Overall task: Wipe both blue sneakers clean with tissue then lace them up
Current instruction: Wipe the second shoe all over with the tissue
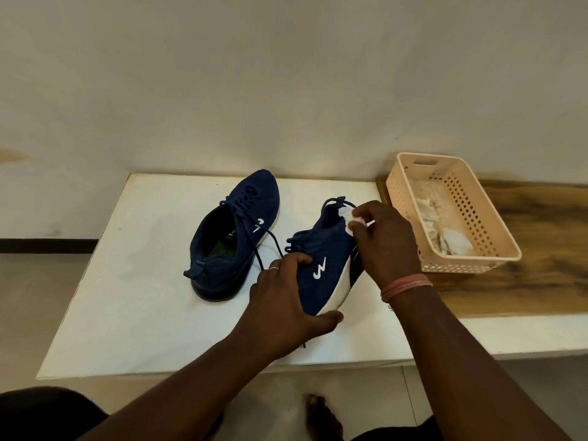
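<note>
Right hand [386, 240] is pinching a crumpled white tissue [351, 218] against the collar of the near navy knit sneaker with white sole [321, 268], which is tilting on its side on the white bench [143, 281], long axis running near-left toe to far-right heel. Left hand [286, 300] is gripping its toe end, fingers curling over the upper. Second navy sneaker [232, 230] is sitting upright just beside, to the left, nearer the left hand's grip.

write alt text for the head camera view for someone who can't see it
A person's right hand wipes a tilted blue sneaker with white tissue while the left hand steadies it on a white table. A second blue sneaker sits behind; a peach basket stands right.
</note>
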